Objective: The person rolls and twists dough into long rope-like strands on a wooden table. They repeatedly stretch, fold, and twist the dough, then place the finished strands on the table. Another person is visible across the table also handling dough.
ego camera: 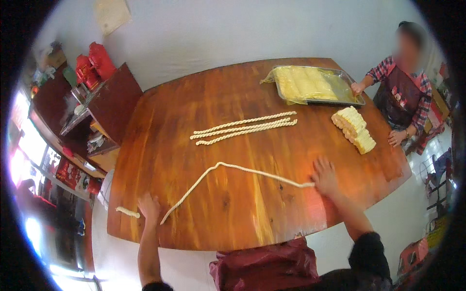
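A long, thin twisted rope of pale dough [247, 169] lies across the wooden table [233, 203], bent to a peak near its middle. My right hand [325, 177] rests palm down with fingers spread, touching or partly covering the rope's right end. On the left, my left hand [149, 206] is low over the tabletop, somewhat blurred, its thumb apart from the fingers. It sits between the rope's left end and a short, thick twisted dough piece [127, 212]. Whether it touches either is unclear. Farther back, three twisted dough ropes [244, 128] lie side by side.
At the back right, a metal tray [338, 103] holds pale dough slabs [304, 83] under clear plastic. A pile of short dough pieces [354, 129] lies before a person [402, 91], whose hand grips the tray's rim. A cabinet [116, 102] stands left of the table.
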Available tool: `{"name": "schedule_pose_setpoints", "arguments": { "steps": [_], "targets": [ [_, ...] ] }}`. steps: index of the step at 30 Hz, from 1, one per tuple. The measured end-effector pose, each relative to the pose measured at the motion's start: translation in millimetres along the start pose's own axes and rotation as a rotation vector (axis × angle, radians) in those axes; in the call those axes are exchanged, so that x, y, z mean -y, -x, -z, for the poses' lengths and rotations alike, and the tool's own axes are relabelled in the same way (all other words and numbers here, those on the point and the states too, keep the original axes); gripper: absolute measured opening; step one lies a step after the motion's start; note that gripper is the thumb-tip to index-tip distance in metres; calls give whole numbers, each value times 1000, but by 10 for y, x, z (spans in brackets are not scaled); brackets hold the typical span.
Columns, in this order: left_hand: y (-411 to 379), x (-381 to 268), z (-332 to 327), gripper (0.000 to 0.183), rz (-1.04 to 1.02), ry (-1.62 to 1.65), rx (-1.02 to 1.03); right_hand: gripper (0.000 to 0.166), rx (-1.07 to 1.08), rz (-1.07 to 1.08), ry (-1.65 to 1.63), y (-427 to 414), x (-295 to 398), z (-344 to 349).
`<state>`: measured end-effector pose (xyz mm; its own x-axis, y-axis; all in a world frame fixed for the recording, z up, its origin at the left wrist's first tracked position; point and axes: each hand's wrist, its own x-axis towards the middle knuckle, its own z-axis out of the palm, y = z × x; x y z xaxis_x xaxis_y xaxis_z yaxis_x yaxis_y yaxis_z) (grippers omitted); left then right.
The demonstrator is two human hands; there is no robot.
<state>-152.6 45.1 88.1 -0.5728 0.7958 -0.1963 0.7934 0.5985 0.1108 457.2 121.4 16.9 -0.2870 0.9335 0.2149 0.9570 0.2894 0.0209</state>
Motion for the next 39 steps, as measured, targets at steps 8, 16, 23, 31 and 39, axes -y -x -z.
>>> {"name": "schedule_pose_setpoints", "arguments": {
  "steps": [8,16,23,31,39],
  "targets": [
    [477,40,-1262,54,-372,-151,-479,19,-178,-500,-352,41,-96,-477],
    [1597,-153,-1336,30,-446,266,-360,16,-537,-52,-395,267,151,-190],
    [1431,31,390,33,-859,376,535,17,492,102,-692,218,-621,941],
    [58,1480,479,27,-230,648,-601,13,-235,-730,-932,991,-2591,809],
    [-233,660,-229,32,-269,35,-880,19,-130,-576,-785,845,-2034,1147]
  ]
}}
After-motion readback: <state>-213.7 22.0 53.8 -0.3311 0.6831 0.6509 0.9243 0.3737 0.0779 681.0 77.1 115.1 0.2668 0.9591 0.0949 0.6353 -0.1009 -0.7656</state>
